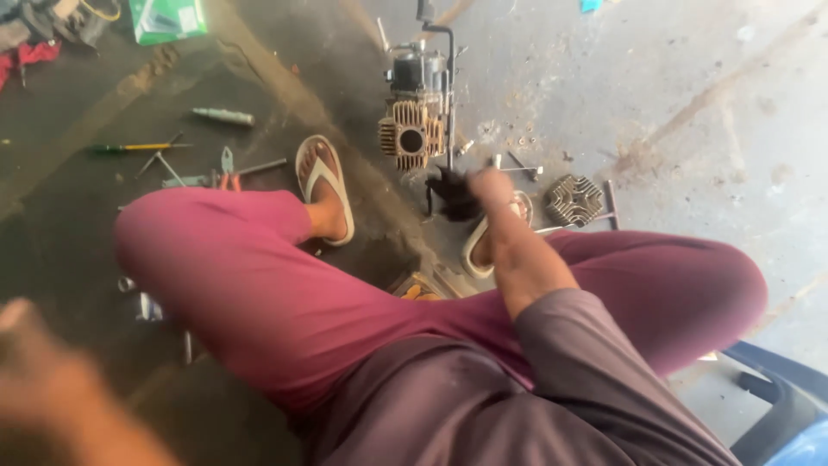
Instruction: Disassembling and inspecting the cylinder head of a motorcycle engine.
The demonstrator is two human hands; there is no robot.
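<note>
**A:** Watching the right hand (pixel 493 185) out front: clenched round a dark rag (pixel 453 197), just on the near side of the engine (pixel 417 73) on the floor.

**B:** Looks like a wiping step, judging by that rag. Note the finned cylinder (pixel 410 138), open end facing this way, just beyond the knuckles.

**A:** And the left hand (pixel 34 380)?

**B:** Near left, badly blurred. Cannot tell whether open or closed; possibly holding nothing.

**A:** Calls for a short forward reach, then, rag to fins, minding those thin fin edges.

**B:** Tight in there, though. Boxed in by a sandal (pixel 323 185) on the left, small bolts (pixel 517 164) and a cylinder head (pixel 575 200) on the right.

**A:** Any open room?

**B:** Plenty on the bare concrete far right. Cluttered on the left: a screwdriver (pixel 138 147) and scattered tools beyond the knee. Better to draw back straight between the knees.
</note>
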